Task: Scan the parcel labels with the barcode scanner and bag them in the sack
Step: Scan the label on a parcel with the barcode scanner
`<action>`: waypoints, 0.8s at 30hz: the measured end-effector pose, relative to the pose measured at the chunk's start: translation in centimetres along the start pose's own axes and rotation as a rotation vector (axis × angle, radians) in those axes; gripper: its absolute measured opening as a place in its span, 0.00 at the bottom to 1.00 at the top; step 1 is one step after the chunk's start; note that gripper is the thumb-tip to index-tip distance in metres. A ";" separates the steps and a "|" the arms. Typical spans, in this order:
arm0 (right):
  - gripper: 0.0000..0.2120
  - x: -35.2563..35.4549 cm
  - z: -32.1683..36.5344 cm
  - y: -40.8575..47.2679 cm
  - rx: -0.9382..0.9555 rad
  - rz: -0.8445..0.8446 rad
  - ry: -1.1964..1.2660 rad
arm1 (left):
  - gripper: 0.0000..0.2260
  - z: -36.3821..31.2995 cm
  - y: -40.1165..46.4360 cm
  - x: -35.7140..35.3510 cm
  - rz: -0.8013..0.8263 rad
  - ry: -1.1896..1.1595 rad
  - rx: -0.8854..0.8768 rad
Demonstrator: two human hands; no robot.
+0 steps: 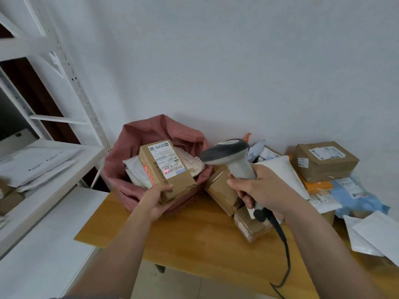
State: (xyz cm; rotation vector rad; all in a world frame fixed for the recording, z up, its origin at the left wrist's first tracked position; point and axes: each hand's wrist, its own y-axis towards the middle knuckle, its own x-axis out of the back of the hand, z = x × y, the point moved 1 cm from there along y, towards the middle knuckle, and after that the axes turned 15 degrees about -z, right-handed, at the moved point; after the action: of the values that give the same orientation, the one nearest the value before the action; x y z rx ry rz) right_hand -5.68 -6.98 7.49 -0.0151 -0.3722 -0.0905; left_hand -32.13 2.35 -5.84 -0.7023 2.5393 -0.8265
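A plain white painted wall [237, 61] rises behind a light wooden tabletop [194, 234], with a white metal shelving rack of perforated uprights [82, 100] standing to its left under soft, even light, and pale floor tiles [183, 285] below.

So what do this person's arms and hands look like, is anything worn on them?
Nothing worn shows: the left hand and right hand are bare, without gloves, rings or a watch. Both forearms are bare up to the picture's lower edge, with no sleeve in view.

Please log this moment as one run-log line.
left hand: holds box over sack | right hand: aims scanner | label lit
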 end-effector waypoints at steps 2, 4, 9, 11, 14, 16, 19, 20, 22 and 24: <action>0.07 -0.3 0.1 0.2 -0.011 -0.023 0.033 | 0.19 -0.1 0.3 -0.1 -0.004 0.003 0.017; 0.06 -0.5 0.1 0.4 -0.025 -0.045 0.095 | 0.21 -0.2 0.6 -0.3 0.003 0.006 0.034; 0.05 -0.2 -0.1 1.2 -0.030 -0.104 0.180 | 0.21 -2.1 1.3 -1.9 0.004 -0.110 0.017; 0.06 0.2 -0.5 1.6 -0.028 -0.142 0.156 | 0.32 -3.5 1.7 -2.8 -0.021 -0.179 -0.065; 0.06 0.8 -1.4 1.9 -0.057 -0.176 0.145 | 0.33 -3.9 1.6 -4.0 -0.070 -0.112 -0.114; 0.06 1.3 -1.9 2.1 -0.080 -0.199 0.154 | 0.22 -2.9 1.4 -5.0 -0.073 -0.095 -0.071; 0.06 2.5 -3.0 2.4 -0.124 -0.256 0.159 | 0.14 -0.3 0.8 -6.8 -0.050 -0.058 0.001; 0.05 3.0 -3.4 2.5 -0.143 -0.271 0.176 | 0.13 0.6 0.6 -7.4 -0.027 -0.034 0.021; 0.04 4.0 -4.2 2.5 -0.169 -0.296 0.211 | 0.12 2.3 0.0 -8.9 0.023 0.025 0.054; 0.04 5.2 -5.0 2.5 -0.183 -0.325 0.213 | 0.11 3.7 -0.6 -10.7 0.073 0.089 0.067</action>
State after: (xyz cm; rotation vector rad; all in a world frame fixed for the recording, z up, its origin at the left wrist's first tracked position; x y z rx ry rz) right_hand 1.18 -5.06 4.73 -0.1251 -0.1497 -0.4440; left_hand -21.51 6.32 -6.14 -0.5594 2.5860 -0.9321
